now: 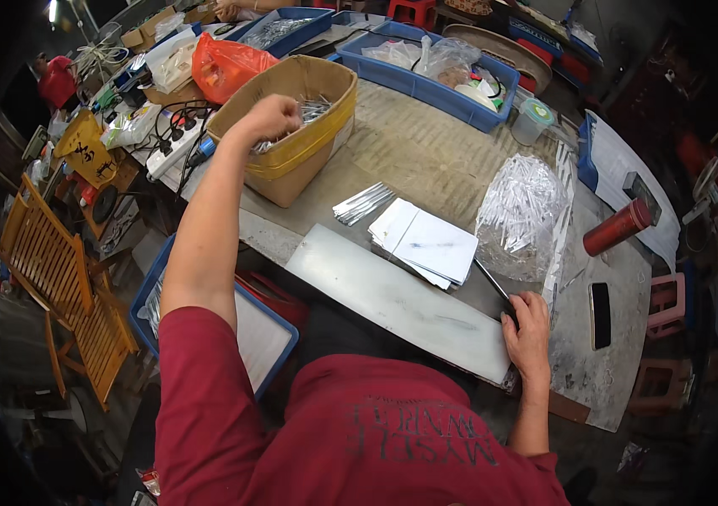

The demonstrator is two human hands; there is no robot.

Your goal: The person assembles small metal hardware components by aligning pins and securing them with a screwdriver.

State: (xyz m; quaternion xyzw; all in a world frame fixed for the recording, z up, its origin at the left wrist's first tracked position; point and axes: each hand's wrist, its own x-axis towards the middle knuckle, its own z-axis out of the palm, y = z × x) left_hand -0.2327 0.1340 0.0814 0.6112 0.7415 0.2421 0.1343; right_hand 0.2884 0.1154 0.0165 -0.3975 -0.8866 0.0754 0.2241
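While the left hand [270, 116] closes on a bunch of thin metal strips [312, 108] inside the cardboard box [291, 152], the right hand [527, 325] pinches a dark tool [494, 291]. Strips: likely light, springy, slippery, sharp-edged; grasp bundled, mid-length.

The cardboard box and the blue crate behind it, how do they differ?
The cardboard box is brown, taped with yellow and tall-sided; the blue crate is plastic, long and shallow. The left hand reaches into the cardboard box, which holds shiny metal pieces; no hand is at the blue crate, which holds clear bags. Both stand open-topped on the worktable.
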